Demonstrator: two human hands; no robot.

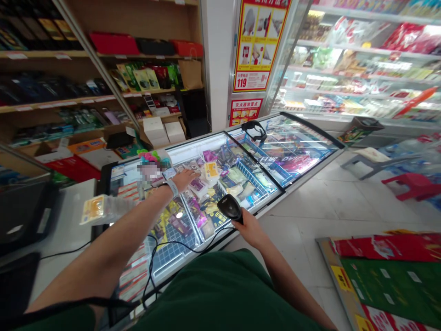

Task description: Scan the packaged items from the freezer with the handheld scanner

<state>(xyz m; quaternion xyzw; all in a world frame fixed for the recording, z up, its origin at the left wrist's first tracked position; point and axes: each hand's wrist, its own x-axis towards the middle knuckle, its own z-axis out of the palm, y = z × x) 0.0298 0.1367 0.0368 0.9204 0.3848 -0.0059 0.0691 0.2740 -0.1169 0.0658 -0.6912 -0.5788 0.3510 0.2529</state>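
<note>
My right hand (250,227) is wrapped round the handle of a black barcode scanner (230,208), held above the near edge of a glass-topped chest freezer (220,233). A black cable loops below it toward the left. My left hand (185,179), with a watch (171,187) on the wrist, reaches over the glass with its fingers stretched out. Just under and beside those fingers is a clear packet with a purple label (199,186); contact is hard to make out. A pack with a yellow label (211,171) lies to the right of the fingertips.
Clear packs with a yellow label (94,210) stand on the counter at left, near a dark machine (24,214). A black headband-like item (255,131) rests on the freezer's far part. Stools (415,185) and a low display (389,276) occupy the right floor.
</note>
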